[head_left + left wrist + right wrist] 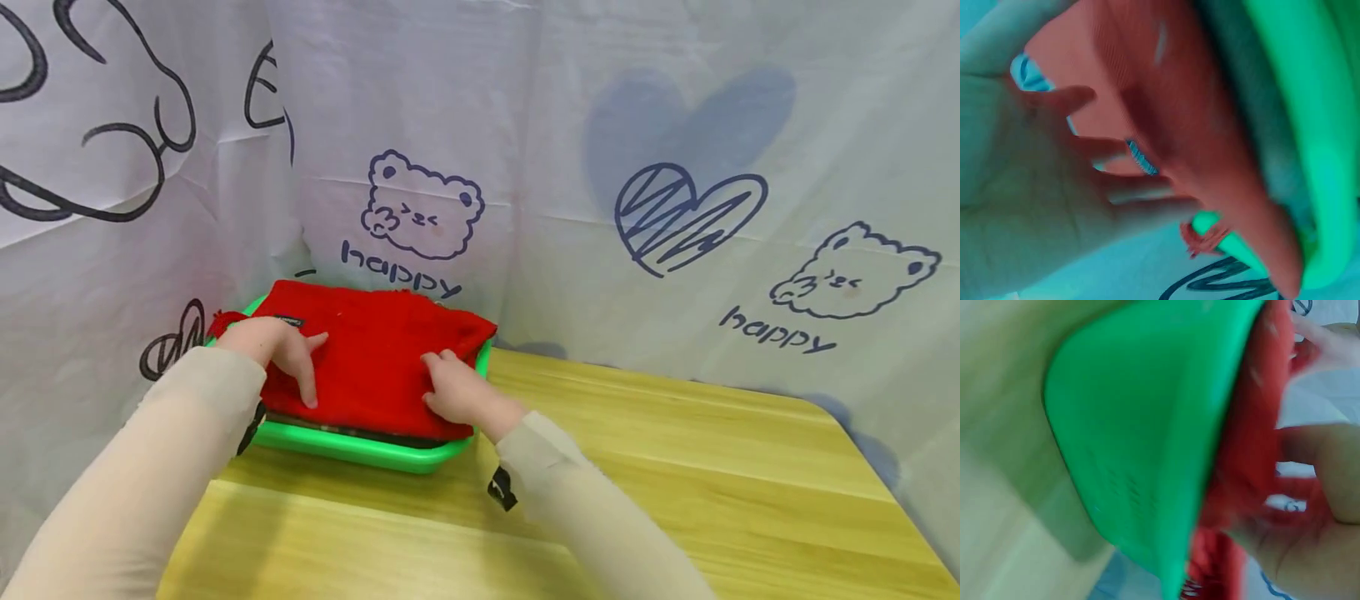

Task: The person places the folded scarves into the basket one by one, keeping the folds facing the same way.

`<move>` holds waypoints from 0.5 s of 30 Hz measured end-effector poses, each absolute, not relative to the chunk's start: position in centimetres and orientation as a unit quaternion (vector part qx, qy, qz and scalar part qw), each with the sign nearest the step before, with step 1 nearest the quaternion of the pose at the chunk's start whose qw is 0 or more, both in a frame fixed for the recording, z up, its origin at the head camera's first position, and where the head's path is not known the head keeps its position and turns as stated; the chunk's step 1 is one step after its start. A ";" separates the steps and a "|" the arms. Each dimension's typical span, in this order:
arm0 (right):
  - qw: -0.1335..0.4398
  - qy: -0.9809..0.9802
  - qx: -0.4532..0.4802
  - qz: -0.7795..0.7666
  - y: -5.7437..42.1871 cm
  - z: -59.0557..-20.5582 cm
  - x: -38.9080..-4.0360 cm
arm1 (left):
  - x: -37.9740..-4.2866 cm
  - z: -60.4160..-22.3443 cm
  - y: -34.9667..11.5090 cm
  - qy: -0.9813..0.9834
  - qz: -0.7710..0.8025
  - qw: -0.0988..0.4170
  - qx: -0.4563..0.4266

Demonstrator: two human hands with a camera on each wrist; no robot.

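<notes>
A red scarf (367, 350) with a small dark label and a fringed end lies folded flat on top of a green plastic basket (352, 446). Over its left part is my left hand (273, 346), fingers spread and pointing down; the left wrist view shows the fingers (1141, 194) beside the cloth. At the scarf's right side my right hand (461, 392) rests with loosely bent fingers, its thumb by the red cloth in the right wrist view. Dark fabric (375, 435) shows under the scarf along the near rim. Whether the left fingertips press the cloth is unclear.
The basket stands on a light wooden table (675, 475), near its back left corner. White curtains (555, 167) with printed hearts and bears hang close behind and to the left. The table surface extends to the right of the basket.
</notes>
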State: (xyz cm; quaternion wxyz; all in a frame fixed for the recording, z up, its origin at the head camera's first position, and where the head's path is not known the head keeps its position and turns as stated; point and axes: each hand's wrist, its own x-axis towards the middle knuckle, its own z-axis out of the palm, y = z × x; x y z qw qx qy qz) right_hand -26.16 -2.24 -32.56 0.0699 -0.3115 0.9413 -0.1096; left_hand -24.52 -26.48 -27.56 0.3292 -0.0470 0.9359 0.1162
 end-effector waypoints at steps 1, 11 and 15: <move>0.081 0.935 -0.332 -0.093 -2.5 -32.9 -25.9 | -24.4 -27.8 -26.3 0.928 0.111 0.353 -0.045; 0.008 0.941 -0.330 0.068 -2.8 -33.4 -26.1 | -23.8 -29.1 -26.7 0.928 0.083 0.362 -0.035; -0.054 0.960 -0.261 0.087 -1.9 -33.5 -28.1 | -24.5 -28.5 -26.2 0.924 0.061 0.374 -0.044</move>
